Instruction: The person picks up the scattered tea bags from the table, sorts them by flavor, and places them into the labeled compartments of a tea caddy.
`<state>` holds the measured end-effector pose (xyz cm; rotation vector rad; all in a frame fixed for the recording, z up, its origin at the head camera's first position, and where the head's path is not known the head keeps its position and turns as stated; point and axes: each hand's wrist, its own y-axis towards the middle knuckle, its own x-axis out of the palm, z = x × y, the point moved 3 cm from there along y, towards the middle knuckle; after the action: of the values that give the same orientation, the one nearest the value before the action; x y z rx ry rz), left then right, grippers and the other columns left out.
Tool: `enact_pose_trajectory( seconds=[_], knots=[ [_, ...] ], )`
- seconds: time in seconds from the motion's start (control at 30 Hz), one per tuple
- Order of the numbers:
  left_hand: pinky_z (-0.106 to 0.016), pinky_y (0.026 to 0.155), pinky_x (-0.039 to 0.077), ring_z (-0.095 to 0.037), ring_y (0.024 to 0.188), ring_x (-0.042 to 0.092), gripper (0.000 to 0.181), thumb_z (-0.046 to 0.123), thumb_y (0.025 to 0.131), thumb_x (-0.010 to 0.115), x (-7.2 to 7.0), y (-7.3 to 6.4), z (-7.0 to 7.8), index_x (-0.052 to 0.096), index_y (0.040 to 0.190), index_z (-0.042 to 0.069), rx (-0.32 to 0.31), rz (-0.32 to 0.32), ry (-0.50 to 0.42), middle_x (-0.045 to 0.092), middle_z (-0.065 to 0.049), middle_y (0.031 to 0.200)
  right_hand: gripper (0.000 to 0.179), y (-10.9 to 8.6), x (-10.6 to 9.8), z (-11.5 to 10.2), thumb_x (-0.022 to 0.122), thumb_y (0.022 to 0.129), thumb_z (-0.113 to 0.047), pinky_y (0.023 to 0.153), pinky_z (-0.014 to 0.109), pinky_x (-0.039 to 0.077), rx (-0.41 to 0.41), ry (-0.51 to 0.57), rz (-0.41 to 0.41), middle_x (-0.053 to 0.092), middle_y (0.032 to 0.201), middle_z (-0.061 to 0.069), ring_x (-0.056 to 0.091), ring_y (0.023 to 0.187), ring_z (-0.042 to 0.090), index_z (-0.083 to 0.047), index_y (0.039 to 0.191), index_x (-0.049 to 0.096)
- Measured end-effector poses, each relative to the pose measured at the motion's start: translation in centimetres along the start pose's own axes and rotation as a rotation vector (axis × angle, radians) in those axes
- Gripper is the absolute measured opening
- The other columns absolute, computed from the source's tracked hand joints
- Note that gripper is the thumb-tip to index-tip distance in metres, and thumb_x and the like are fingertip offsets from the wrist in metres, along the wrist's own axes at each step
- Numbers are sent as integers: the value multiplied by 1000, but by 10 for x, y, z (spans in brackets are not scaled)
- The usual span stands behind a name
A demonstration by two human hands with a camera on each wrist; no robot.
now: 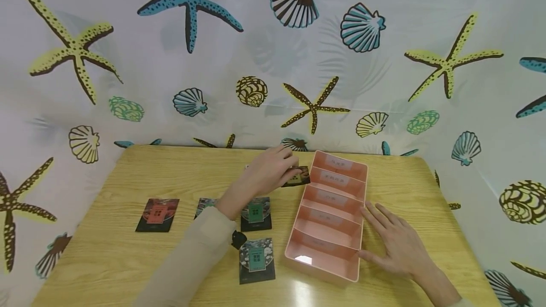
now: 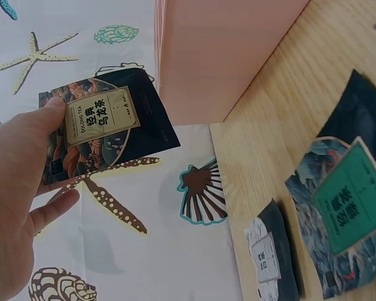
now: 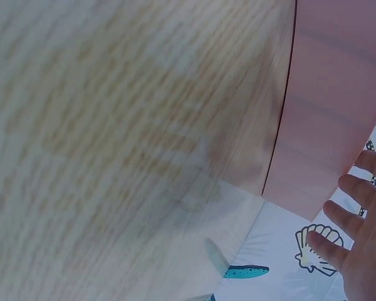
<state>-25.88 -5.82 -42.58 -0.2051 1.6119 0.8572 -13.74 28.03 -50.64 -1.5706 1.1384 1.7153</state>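
Observation:
My left hand pinches a dark oolong tea packet with a yellow label between thumb and fingers. It holds the packet in the air, just left of the far end of a pink box. The box is split into several compartments, each with a pale label strip on its divider; those I can see into hold nothing. On the box's right side lies my right hand, fingers spread and fairly straight, with fingertips at the wall. In the right wrist view its fingers are beside the pink wall.
Left of the box, tea packets lie on the wooden table: a red one, a green-labelled one, a grey one with a teal label. My left arm partly covers another packet. A white packet shows in the left wrist view.

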Motion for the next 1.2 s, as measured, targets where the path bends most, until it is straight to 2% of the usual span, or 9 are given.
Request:
enact_pose_trajectory(
  seconds=[0.23, 0.37, 0.53, 0.6, 0.77, 0.97, 1.2],
  knots=[
    [-34, 78, 52, -20, 87, 60, 19, 32, 107, 63, 6, 23, -6, 71, 101, 16, 1, 26, -8, 65, -2, 93, 100, -1, 0, 2, 69, 84, -74, 107, 60, 53, 8, -2, -11, 46, 167, 8, 51, 148, 37, -17, 162, 43],
    [-35, 87, 56, -20, 96, 65, 19, 33, 108, 62, 11, 37, -8, 71, 104, 16, 15, 25, -6, 68, -2, 99, 100, -2, 0, 2, 69, 85, -73, 107, 61, 52, 17, 4, -25, 45, 167, 9, 50, 148, 38, -17, 163, 42],
    [-33, 84, 54, -18, 92, 64, 22, 35, 108, 61, 18, 56, -6, 71, 103, 17, 10, 10, -9, 68, -1, 97, 99, -3, -1, 3, 70, 85, -72, 106, 61, 52, 21, 11, -26, 45, 167, 9, 50, 148, 38, -17, 163, 42],
    [-32, 78, 52, -18, 87, 60, 22, 35, 108, 61, 21, 64, -5, 71, 103, 17, 5, -3, -16, 67, -1, 95, 99, -3, 0, 3, 70, 85, -72, 105, 61, 53, 20, 16, -22, 45, 167, 9, 51, 148, 38, -17, 163, 43],
    [-31, 75, 51, -18, 86, 60, 24, 37, 109, 58, 28, 81, 0, 70, 106, 17, 3, -45, 0, 66, -2, 97, 99, -4, 0, 2, 70, 85, -72, 104, 62, 53, 15, 12, -15, 46, 167, 9, 52, 147, 38, -17, 162, 43],
    [-30, 80, 50, -17, 89, 59, 25, 37, 111, 53, 35, 96, 5, 67, 107, 17, 12, -114, 17, 64, -1, 99, 99, -3, 0, 2, 72, 84, -71, 104, 62, 53, 15, 18, -11, 46, 166, 9, 52, 147, 38, -18, 162, 43],
    [-31, 84, 53, -20, 97, 61, 25, 38, 110, 54, 41, 108, 8, 68, 113, 17, 17, -125, 24, 66, -2, 104, 99, -1, -1, 1, 70, 85, -73, 105, 62, 53, 14, 21, -9, 47, 166, 10, 51, 147, 38, -16, 162, 44]
  ],
)
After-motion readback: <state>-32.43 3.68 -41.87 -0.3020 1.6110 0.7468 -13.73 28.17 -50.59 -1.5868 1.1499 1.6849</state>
